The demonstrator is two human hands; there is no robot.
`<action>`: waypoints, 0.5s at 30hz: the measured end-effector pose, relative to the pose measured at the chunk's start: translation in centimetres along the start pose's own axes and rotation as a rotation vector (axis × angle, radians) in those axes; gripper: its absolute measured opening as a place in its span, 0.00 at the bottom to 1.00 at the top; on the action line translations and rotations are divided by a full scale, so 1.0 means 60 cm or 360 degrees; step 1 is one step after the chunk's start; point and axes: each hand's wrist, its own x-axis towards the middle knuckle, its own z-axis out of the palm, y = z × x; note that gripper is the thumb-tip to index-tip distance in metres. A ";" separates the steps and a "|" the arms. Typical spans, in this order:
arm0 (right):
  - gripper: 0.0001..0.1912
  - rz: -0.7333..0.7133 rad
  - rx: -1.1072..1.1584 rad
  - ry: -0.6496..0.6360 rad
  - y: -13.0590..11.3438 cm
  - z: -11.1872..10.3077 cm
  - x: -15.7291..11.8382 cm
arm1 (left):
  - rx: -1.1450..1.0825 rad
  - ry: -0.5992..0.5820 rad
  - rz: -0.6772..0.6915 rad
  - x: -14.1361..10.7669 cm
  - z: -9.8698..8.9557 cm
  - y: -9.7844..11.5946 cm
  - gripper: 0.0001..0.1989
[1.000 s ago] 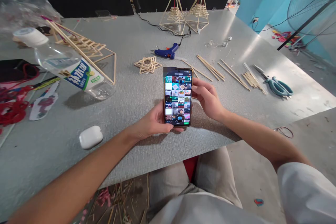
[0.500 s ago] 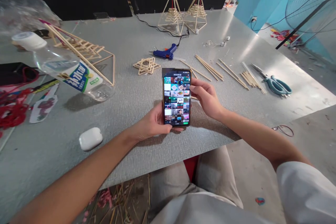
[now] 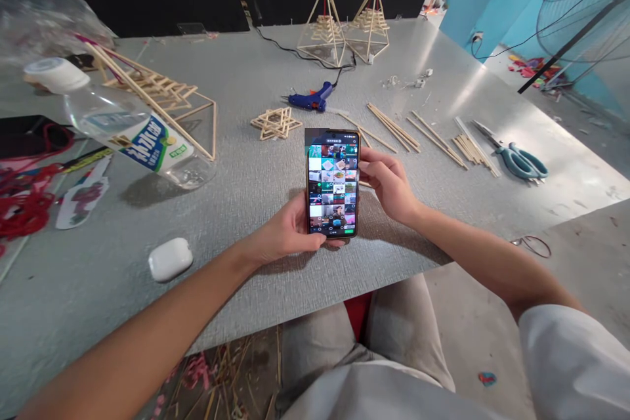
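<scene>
My left grip (image 3: 290,228) clasps a black rectangular smartphone (image 3: 333,190) from the left; my right grip (image 3: 388,185) pinches its right edge, over the grey worktop (image 3: 241,203).

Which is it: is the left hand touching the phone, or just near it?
Touching. The head view shows the left hand at the phone's lower left, its thumb lying against the bottom corner with no gap.

Phone screen (image 3: 333,189): multicoloured grid (dark-bordered).

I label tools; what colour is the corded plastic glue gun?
The glue gun is mainly blue; head view.
</scene>
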 end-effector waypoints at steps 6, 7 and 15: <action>0.15 0.0000 0.0005 -0.0030 -0.001 0.000 -0.004 | 0.0048 0.0022 -0.0063 -0.002 0.004 0.008 0.40; 0.16 0.0000 -0.0005 -0.0029 -0.001 0.001 -0.004 | 0.0056 0.0026 -0.0082 -0.003 0.006 0.013 0.40; 0.16 -0.0019 -0.0081 0.0027 0.000 0.002 0.001 | 0.0046 0.0008 -0.0076 -0.003 0.009 0.019 0.38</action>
